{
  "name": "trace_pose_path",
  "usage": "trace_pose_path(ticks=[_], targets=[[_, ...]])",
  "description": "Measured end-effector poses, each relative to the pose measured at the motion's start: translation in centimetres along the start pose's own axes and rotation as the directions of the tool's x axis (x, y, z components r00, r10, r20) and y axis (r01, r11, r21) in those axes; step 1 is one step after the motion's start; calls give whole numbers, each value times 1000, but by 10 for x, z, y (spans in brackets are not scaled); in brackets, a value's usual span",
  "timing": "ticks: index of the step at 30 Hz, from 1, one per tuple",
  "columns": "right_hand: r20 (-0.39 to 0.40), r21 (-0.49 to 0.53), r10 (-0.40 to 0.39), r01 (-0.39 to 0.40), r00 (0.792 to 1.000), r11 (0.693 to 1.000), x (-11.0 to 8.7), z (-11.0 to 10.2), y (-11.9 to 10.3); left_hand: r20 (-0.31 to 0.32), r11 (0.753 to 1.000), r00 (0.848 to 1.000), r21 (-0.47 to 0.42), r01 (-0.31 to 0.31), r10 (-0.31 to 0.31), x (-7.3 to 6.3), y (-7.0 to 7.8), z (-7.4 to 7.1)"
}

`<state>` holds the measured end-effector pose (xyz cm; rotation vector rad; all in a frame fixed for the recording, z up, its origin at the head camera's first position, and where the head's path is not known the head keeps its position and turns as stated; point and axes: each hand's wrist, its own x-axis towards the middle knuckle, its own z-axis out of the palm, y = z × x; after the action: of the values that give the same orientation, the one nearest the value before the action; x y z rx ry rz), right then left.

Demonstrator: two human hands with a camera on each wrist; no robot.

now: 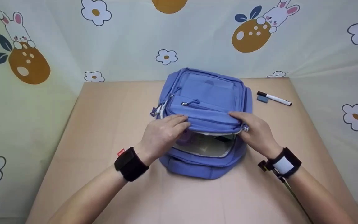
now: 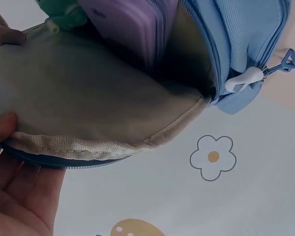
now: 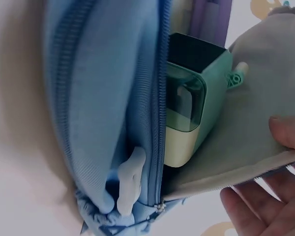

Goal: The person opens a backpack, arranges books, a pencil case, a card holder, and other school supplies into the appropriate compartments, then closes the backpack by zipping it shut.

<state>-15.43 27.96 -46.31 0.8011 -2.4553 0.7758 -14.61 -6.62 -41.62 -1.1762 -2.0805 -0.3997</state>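
A blue backpack (image 1: pixel 210 90) lies on the table with its zipped compartment open toward me. My left hand (image 1: pixel 166 132) grips the left part of the compartment's front flap (image 2: pixel 83 142), thumb inside and fingers outside. Farther right along the same edge, my right hand (image 1: pixel 256 132) pinches the flap, lifting it away from the opening. Inside, the left wrist view shows a purple zipped case (image 2: pixel 132 29). A green and cream box (image 3: pixel 201 98) with a clear window and a small crank, like a pencil sharpener, stands in the compartment in the right wrist view.
A white marker (image 1: pixel 275 98) with a black cap lies right of the backpack, beside a small blue block (image 1: pixel 262 99) resembling an eraser. Zipper pulls (image 2: pixel 246 78) hang at the backpack's sides. Behind the table (image 1: pixel 104 124) hangs a rabbit-and-flower patterned cloth (image 1: pixel 129 40).
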Motion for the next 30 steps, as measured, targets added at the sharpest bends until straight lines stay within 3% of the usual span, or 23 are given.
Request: trace_pose_path(ticks=[7, 13, 21, 30], targets=[[12, 17, -214, 214, 977, 977, -18, 0, -5, 58, 1000, 998, -6, -19, 19, -16, 6, 6], [-31, -3, -316, 316, 948, 949, -30, 7, -7, 121, 999, 992, -6, -44, 44, -36, 10, 14], [-6, -53, -361, 360, 933, 932, -41, 23, -7, 209, 994, 973, 34, -104, 94, -57, 10, 26], [54, -91, -370, 374, 927, 923, -51, 30, -4, 326, 995, 943, 53, -81, 60, -62, 8, 28]])
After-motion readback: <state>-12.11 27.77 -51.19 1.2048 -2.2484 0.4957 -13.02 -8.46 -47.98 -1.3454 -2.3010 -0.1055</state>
